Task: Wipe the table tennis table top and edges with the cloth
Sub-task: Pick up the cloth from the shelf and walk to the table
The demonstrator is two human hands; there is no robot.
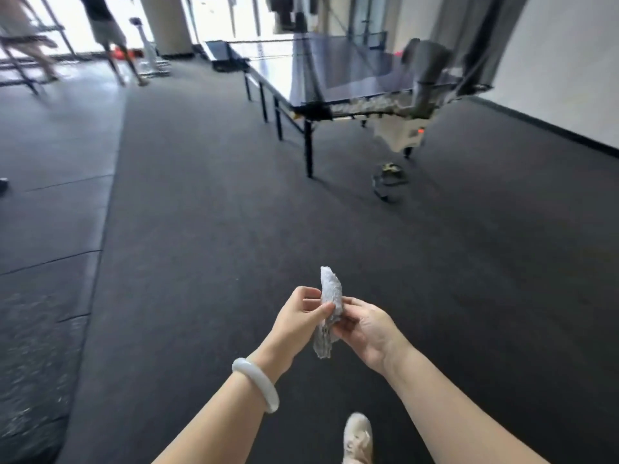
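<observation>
Head view, looking down a long dark room. Low at 6 o'clock, pinching a crumpled pale cloth (331,293) between both hands: left hand (303,316) with thumb and curled fingers closed on its left side, right hand (365,329) with fingertips curled round its right side and lower part. Held upright in the air, above the floor (201,212). White bangle (256,385) on the left wrist; pale shoe (358,437) at the bottom edge.

No wiping begun, judging by the gap: table tennis table (351,72) well apart from the hands, up at 1 o'clock, untouched by either. Seems to be the approach, gathering or folding the cloth on the way. Everything left to do: top, then edges. Near end taken up by a ball machine (428,72) with a dark catch net over that half and what looks like a trough of balls along the edge. Likely to hamper wiping there; would call for working round it, or starting along the long side.

Dark rubbery mat flooring, with seams at 9 o'clock. Dark strap or cable (388,182) lying on it below the table end. Plain white wall (569,61) with dark skirting at 2 o'clock. Bright windows and a pillar at 12 o'clock. Blurred legs of two people (107,31) beside a metal frame at 11 o'clock. Table top dark and glossy under window glare; dust impossible to make out from here
</observation>
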